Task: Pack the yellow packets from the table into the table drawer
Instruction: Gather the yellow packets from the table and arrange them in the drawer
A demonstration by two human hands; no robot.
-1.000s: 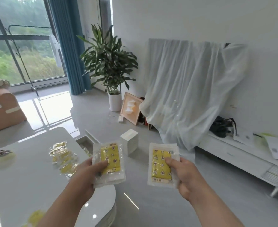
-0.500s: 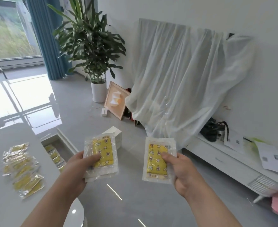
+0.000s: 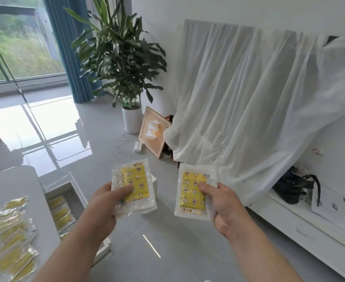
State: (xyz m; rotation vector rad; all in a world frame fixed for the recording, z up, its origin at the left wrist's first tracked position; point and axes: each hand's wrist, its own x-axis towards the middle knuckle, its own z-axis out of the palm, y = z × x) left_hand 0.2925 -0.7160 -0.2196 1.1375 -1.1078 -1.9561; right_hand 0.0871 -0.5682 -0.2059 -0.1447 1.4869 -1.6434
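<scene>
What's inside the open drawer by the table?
The drawer holds a row of yellow packets lying side by side. Its near end is hidden behind the left arm and the table edge.

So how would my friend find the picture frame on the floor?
Look for the big leafy plant in its white pot by the wall. Just right of the pot, a light wooden picture frame leans beside the white sheet. It is the only framed thing there, with a white folded shape inside.
</scene>
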